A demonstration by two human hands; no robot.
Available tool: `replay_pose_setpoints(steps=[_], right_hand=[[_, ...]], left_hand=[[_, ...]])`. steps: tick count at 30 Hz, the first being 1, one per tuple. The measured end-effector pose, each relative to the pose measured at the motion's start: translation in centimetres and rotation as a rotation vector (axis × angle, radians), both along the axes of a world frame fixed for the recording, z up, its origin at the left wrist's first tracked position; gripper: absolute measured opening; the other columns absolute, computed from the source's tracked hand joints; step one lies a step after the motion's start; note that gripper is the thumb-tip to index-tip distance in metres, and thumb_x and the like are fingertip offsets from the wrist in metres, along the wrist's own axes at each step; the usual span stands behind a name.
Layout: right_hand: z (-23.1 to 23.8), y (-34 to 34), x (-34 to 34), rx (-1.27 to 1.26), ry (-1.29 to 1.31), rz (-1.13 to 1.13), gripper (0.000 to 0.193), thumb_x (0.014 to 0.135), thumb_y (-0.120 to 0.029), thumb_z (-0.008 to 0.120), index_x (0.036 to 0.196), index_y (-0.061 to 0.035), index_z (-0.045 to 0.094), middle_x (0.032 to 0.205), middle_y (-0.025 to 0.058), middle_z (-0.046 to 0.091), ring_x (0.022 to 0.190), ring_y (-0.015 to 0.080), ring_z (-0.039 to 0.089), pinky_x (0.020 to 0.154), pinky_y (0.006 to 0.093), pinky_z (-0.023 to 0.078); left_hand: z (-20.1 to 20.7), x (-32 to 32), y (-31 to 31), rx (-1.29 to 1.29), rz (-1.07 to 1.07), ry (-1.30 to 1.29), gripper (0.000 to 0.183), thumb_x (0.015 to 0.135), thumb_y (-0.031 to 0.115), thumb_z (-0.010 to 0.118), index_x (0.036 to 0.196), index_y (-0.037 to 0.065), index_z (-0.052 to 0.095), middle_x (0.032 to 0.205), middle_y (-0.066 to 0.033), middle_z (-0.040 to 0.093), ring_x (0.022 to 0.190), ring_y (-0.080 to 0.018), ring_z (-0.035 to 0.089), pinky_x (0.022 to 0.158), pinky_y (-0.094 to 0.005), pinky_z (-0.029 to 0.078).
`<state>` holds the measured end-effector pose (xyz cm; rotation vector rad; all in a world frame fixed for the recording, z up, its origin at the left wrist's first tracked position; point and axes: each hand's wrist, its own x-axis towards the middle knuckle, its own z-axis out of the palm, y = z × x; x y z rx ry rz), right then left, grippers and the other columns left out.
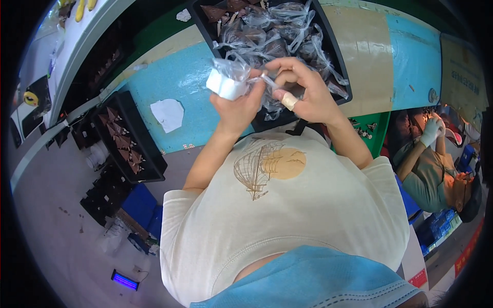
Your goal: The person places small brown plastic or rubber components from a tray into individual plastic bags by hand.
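My left hand [238, 110] is closed around a clear plastic bag [231, 66] with a white, block-like thing [226, 86] in or against it. With finger and thumb, my right hand [310, 95] pinches the bag's twisted end; a tan bandage wraps its thumb. Both hands are held over the near left part of a black tray [347, 88]. Heaped in that tray are several knotted clear bags [275, 49] with dark brown things inside. Loose brown triangular pieces [214, 13] lie at its far left corner.
On the blue-topped bench [192, 87] lies a white paper piece [168, 114]. A second black tray [154, 169] with brown triangular pieces stands at the left. To the right are a green tray [377, 134] with small parts and a co-worker's gloved hand [431, 131].
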<state>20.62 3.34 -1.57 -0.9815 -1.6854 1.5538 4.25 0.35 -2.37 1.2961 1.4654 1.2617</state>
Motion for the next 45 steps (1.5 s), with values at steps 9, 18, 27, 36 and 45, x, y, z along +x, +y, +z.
replay_pose_setpoints(steps=[9,18,27,36,45], right_hand=[[-1.5,2.8,-0.2,-0.393,0.290,-0.034,0.020,0.088,-0.018,0.053,0.100,-0.0023,0.056,0.075,-0.0020,0.057,0.072,0.0056,0.051,0.068,0.0200,0.041],[-2.3,8.4,-0.5,-0.004,0.361,-0.545,0.008,0.083,-0.007,0.055,0.080,-0.0003,0.057,0.076,0.0004,0.058,0.071,0.0070,0.052,0.066,0.0215,0.042],[-0.5,11.9,-0.4,0.511,-0.344,-0.802,0.012,0.077,-0.005,0.058,0.089,-0.0016,0.057,0.081,0.0082,0.059,0.071,0.0208,0.056,0.068,0.0261,0.044],[-1.0,1.2,-1.0,-0.369,-0.075,0.059,0.014,0.086,-0.018,0.057,0.087,-0.0031,0.056,0.073,-0.0048,0.051,0.070,0.0035,0.046,0.064,0.0191,0.039],[-1.1,0.1,0.0,-0.331,0.070,-0.294,0.019,0.086,-0.019,0.056,0.084,0.0001,0.057,0.073,0.0003,0.056,0.068,0.0067,0.047,0.066,0.0216,0.040]], left_hand=[[-0.5,0.3,2.0,0.445,-0.106,0.206,0.017,0.068,-0.003,0.067,0.083,0.002,0.063,0.079,-0.0099,0.063,0.066,-0.0194,0.062,0.058,-0.0270,0.048],[0.2,0.6,5.3,0.207,0.141,-0.080,0.011,0.072,-0.001,0.069,0.083,0.000,0.065,0.073,-0.0023,0.060,0.065,-0.0086,0.054,0.058,-0.0199,0.042],[0.0,-1.9,5.9,-0.305,0.088,-0.531,0.027,0.078,0.012,0.067,0.100,0.002,0.058,0.089,-0.0022,0.060,0.075,-0.0071,0.054,0.064,-0.0211,0.043],[-0.4,-1.6,3.1,-0.360,-0.005,-0.885,0.027,0.084,0.017,0.060,0.106,0.002,0.054,0.092,-0.0075,0.060,0.081,-0.0131,0.058,0.070,-0.0252,0.048],[1.1,-0.3,0.5,-0.545,-0.053,-0.776,0.031,0.075,-0.004,0.064,0.104,0.000,0.053,0.094,-0.0072,0.061,0.079,-0.0150,0.060,0.071,-0.0277,0.049]])
